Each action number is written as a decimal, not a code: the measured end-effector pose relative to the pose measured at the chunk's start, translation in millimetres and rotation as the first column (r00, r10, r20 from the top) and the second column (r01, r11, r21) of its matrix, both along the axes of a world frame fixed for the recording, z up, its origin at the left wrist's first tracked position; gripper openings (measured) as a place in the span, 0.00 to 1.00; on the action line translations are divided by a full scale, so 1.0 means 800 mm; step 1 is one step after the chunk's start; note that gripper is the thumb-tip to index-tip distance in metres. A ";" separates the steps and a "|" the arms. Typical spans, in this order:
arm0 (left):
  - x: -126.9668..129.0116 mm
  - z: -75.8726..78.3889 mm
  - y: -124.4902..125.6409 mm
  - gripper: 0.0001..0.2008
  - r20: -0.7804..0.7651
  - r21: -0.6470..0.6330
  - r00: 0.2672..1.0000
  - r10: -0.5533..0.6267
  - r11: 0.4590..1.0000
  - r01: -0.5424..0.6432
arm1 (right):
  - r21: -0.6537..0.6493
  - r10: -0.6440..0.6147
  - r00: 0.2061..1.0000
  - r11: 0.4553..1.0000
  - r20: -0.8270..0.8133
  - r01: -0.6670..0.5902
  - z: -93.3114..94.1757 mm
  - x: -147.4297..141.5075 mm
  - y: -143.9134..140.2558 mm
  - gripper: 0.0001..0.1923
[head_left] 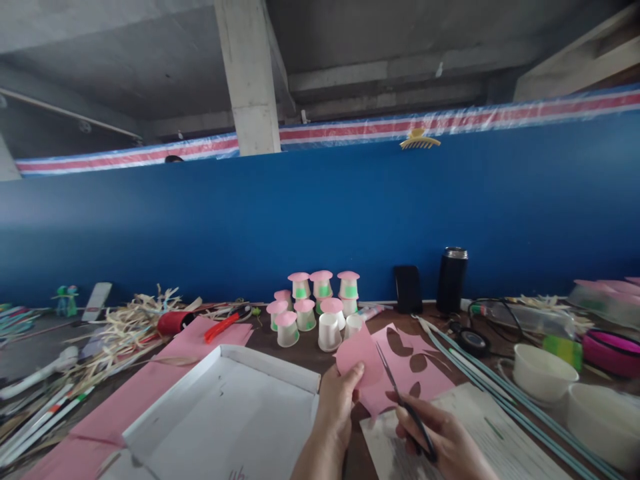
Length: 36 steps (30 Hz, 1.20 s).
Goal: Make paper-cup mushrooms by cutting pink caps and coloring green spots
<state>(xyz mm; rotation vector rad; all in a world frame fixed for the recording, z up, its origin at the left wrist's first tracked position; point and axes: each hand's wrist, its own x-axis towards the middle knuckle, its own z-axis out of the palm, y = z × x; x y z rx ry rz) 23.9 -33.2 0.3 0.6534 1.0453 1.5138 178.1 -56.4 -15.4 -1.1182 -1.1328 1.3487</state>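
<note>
Pink paper piece [356, 357] pinched in left hand [336, 403]; scissors [403, 400] gripped by right hand [443, 437], blades at its edge. Capped cups [320, 300] finished beyond fingertips; two white cups [330, 331] uncapped.

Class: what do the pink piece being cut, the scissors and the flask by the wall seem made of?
Pink piece: thin matte paper, flat, cleanly cut. Scissors: dark blades, probably metal; handles hidden in the right hand. Flask: black body, shiny metal-looking rim.

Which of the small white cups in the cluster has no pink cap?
The plain white cup at the front of the cluster, nearest the left hand. Its top is bare; the cups behind it wear pink round caps and green bands.
</note>
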 end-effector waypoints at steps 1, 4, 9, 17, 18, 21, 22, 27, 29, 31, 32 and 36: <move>0.000 0.000 -0.001 0.20 -0.009 0.005 1.000 -0.009 1.000 0.009 | -0.002 0.001 1.000 1.000 -0.001 -0.001 0.003 0.000 -0.001 0.30; 0.000 0.000 -0.002 0.20 -0.037 0.017 0.999 -0.037 0.999 0.038 | -0.010 0.040 0.999 0.999 0.006 -0.039 0.016 0.003 -0.005 0.29; 0.002 0.004 -0.005 0.20 -0.068 0.000 0.993 -0.096 0.995 0.096 | 0.010 0.066 0.997 0.998 0.027 -0.067 0.019 0.007 -0.004 0.30; 0.004 0.010 -0.011 0.21 -0.096 -0.004 0.975 -0.199 0.980 0.200 | 0.014 0.085 0.996 0.996 0.030 -0.085 0.011 0.011 0.001 0.25; 0.004 0.009 -0.012 0.21 -0.097 -0.011 0.974 -0.205 0.979 0.205 | 0.019 0.087 0.996 0.996 0.032 -0.088 0.013 0.011 0.000 0.23; 0.003 0.006 -0.010 0.20 -0.099 -0.021 0.968 -0.230 0.973 0.229 | 0.004 0.074 0.997 0.997 0.013 -0.074 0.016 0.010 -0.001 0.23; 0.002 0.005 -0.009 0.20 -0.099 -0.023 0.967 -0.237 0.972 0.235 | -0.005 0.067 0.998 0.998 0.001 -0.067 0.016 0.009 -0.001 0.24; 0.001 0.003 -0.007 0.19 -0.101 -0.024 0.970 -0.220 0.976 0.218 | -0.002 0.076 0.997 0.997 -0.012 -0.076 0.017 0.007 0.001 0.23; 0.001 0.004 -0.007 0.19 -0.101 -0.023 0.972 -0.213 0.977 0.211 | 0.005 0.083 0.996 0.997 -0.014 -0.083 0.017 0.008 0.001 0.23; 0.002 0.005 -0.008 0.19 -0.098 -0.032 0.973 -0.207 0.978 0.205 | 0.001 0.087 0.996 0.996 -0.017 -0.087 0.016 0.010 0.001 0.24; 0.002 0.006 -0.009 0.19 -0.099 -0.036 0.974 -0.204 0.979 0.202 | 0.001 0.087 0.996 0.996 -0.017 -0.087 0.016 0.011 0.001 0.24; 0.003 0.010 -0.010 0.20 -0.110 -0.042 0.976 -0.186 0.982 0.183 | 0.018 0.087 0.996 0.996 0.013 -0.088 0.013 0.014 0.002 0.24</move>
